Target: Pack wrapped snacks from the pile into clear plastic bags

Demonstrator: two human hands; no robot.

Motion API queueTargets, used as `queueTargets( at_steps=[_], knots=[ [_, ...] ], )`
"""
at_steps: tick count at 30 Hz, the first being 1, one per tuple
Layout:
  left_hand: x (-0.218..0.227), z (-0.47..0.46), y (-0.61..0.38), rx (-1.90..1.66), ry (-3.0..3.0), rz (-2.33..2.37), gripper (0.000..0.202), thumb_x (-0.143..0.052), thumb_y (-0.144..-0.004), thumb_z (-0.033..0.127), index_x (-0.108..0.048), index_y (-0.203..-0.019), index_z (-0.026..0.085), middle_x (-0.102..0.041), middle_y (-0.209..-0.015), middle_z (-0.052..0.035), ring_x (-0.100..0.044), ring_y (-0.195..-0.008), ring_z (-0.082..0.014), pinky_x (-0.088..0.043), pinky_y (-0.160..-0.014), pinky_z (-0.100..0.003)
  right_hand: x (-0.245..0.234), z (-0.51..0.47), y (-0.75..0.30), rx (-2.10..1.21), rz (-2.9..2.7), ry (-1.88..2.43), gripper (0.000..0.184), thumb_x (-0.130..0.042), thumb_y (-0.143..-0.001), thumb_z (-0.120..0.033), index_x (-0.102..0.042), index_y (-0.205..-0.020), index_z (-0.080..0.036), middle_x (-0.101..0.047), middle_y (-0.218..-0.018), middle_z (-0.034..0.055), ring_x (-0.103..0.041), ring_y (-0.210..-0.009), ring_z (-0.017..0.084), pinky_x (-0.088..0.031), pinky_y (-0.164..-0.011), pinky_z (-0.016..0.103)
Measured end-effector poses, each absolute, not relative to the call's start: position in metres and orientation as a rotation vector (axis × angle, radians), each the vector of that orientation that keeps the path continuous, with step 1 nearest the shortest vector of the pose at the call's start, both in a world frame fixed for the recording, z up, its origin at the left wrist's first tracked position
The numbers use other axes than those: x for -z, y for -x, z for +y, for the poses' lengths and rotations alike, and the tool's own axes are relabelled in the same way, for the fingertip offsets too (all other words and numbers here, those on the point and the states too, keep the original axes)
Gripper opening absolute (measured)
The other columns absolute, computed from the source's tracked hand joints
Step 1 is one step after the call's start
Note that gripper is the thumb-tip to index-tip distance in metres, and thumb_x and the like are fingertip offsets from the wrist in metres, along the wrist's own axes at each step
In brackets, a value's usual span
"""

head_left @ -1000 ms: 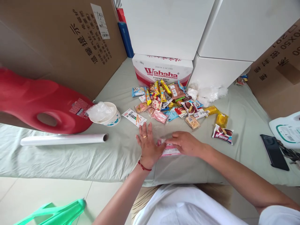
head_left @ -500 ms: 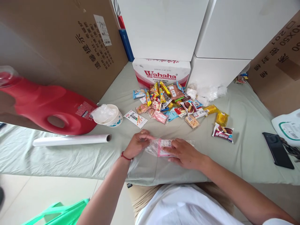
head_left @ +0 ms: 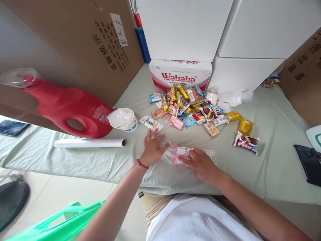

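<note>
My left hand [head_left: 153, 146] is open with its fingers spread. Its fingertips are close to a white snack packet [head_left: 151, 123] printed with sticks. The thumb is at the left end of a clear plastic bag [head_left: 168, 154] with a pink-edged, printed middle. My right hand [head_left: 202, 164] holds this bag down on the cloth, fingers bent over its printed part, which they partly hide. Beyond both hands lies a heap of wrapped snacks [head_left: 176, 122], with yellow, pink, blue and brown wrappers. A purple-and-white wrapped cake [head_left: 246, 143] lies to the right, apart from the heap.
At the left stand a red detergent jug [head_left: 82, 113] and a paper bowl [head_left: 129, 125] holding clear plastic. A white roll [head_left: 90, 143] lies before them. Behind the heap are a Wahaba-style water carton [head_left: 180, 72] and white boxes [head_left: 183, 30]. A phone [head_left: 309, 164] lies right.
My left hand has let go of the bag's left end, spread its fingers and moved forward toward the white snack packet. My right hand stays on the bag. The view has shifted left.
</note>
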State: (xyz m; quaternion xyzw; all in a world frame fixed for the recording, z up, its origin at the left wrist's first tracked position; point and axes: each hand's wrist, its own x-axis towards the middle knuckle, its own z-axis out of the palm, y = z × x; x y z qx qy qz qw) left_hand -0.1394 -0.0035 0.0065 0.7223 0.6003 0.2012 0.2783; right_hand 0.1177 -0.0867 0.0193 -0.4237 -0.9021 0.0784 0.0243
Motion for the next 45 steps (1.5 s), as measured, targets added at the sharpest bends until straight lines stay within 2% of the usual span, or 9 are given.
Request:
queueTargets(
  at_steps=[6, 8, 12, 20, 26, 29, 33, 39, 45],
  knots=[
    [-0.022, -0.021, 0.141, -0.372, -1.973, 1.459, 0.017, -0.076, -0.071, 0.035, -0.066, -0.074, 0.022, -0.056, -0.146, -0.0091, -0.034, -0.145, -0.0431, -0.026, -0.117, -0.065, -0.012, -0.094, -0.119, -0.268, -2.702, 1.336, 0.056, -0.053, -0.097, -0.012, -0.049, -0.149, -0.034, -0.054, -0.102, 0.0097, -0.045, -0.093, 0.025, -0.042, -0.087, 0.039],
    [-0.026, -0.030, 0.140, -0.474, -1.849, 1.423, 0.013, -0.066, -0.078, 0.032, -0.060, -0.073, 0.022, -0.071, -0.108, -0.0069, -0.063, -0.109, -0.0292, -0.049, -0.097, -0.046, -0.011, -0.095, -0.119, -0.299, -2.674, 1.340, 0.058, -0.053, -0.097, -0.011, -0.049, -0.149, -0.034, -0.054, -0.103, 0.0102, -0.044, -0.093, 0.025, -0.042, -0.086, 0.039],
    [-0.032, -0.050, 0.107, -0.654, -1.591, 1.484, 0.016, -0.062, -0.081, 0.029, -0.052, -0.070, 0.022, -0.050, -0.061, 0.0052, -0.050, -0.058, -0.0132, -0.041, -0.057, -0.025, -0.008, -0.097, -0.114, -0.356, -2.637, 1.350, 0.059, -0.054, -0.095, -0.009, -0.050, -0.148, -0.036, -0.055, -0.104, 0.0099, -0.044, -0.093, 0.025, -0.043, -0.086, 0.040],
    [-0.023, -0.077, 0.042, -0.762, -1.855, 1.469, 0.040, -0.039, -0.101, 0.030, -0.069, -0.077, 0.022, -0.066, -0.093, -0.0064, -0.058, -0.089, -0.0214, -0.045, -0.081, -0.036, -0.037, -0.106, -0.147, -0.839, -2.148, 1.240, 0.023, -0.052, -0.102, -0.031, -0.073, -0.100, -0.022, -0.065, -0.096, 0.0064, -0.057, -0.091, 0.021, -0.047, -0.084, 0.034],
    [-0.005, -0.076, 0.040, -0.768, -1.866, 1.713, 0.013, -0.063, -0.087, 0.026, -0.073, -0.094, 0.023, -0.065, -0.094, -0.0080, -0.054, -0.092, -0.0266, -0.045, -0.089, -0.044, -0.041, -0.072, -0.186, -0.473, -1.818, 1.934, 0.028, -0.064, -0.095, -0.040, -0.069, -0.111, -0.016, -0.066, -0.100, 0.0113, -0.055, -0.096, 0.027, -0.044, -0.087, 0.039],
    [0.001, -0.074, 0.041, -0.761, -1.737, 1.942, 0.053, -0.078, -0.075, 0.038, -0.062, -0.122, 0.017, -0.057, -0.126, -0.0172, -0.049, -0.120, -0.0379, -0.041, -0.102, -0.057, -0.024, -0.074, -0.184, -0.546, -2.092, 2.029, 0.028, -0.076, -0.086, -0.038, -0.069, -0.105, -0.018, -0.063, -0.103, 0.0124, -0.053, -0.099, 0.029, -0.044, -0.086, 0.039],
    [0.005, -0.071, 0.045, -0.697, -1.740, 1.963, 0.047, -0.081, -0.069, 0.046, -0.060, -0.101, 0.019, -0.050, -0.136, -0.0196, -0.037, -0.137, -0.0446, -0.033, -0.110, -0.064, -0.014, -0.095, -0.170, -0.534, -2.122, 1.985, 0.005, -0.070, -0.087, -0.020, -0.065, -0.089, -0.020, -0.062, -0.104, 0.0094, -0.055, -0.098, 0.025, -0.044, -0.083, 0.034],
    [-0.009, -0.080, 0.027, -0.935, -1.680, 1.771, 0.035, -0.074, -0.073, 0.029, -0.046, -0.095, 0.024, -0.053, -0.087, 0.0002, -0.057, -0.078, -0.0207, -0.050, -0.072, -0.037, -0.025, -0.104, -0.152, -0.737, -1.889, 1.894, 0.010, -0.051, -0.092, -0.016, -0.059, -0.092, -0.022, -0.063, -0.085, 0.0032, -0.056, -0.072, 0.018, -0.040, -0.065, 0.028],
    [-0.007, -0.091, -0.007, -1.000, -2.351, 1.541, 0.016, -0.054, -0.086, 0.009, -0.050, -0.081, 0.024, -0.061, -0.090, -0.0100, -0.057, -0.085, -0.0262, -0.041, -0.076, -0.041, -0.019, -0.093, -0.139, -1.441, -0.979, 1.295, 0.023, -0.048, -0.091, -0.035, -0.064, -0.098, -0.021, -0.069, -0.085, 0.0038, -0.061, -0.073, 0.018, -0.048, -0.067, 0.030]
  ],
)
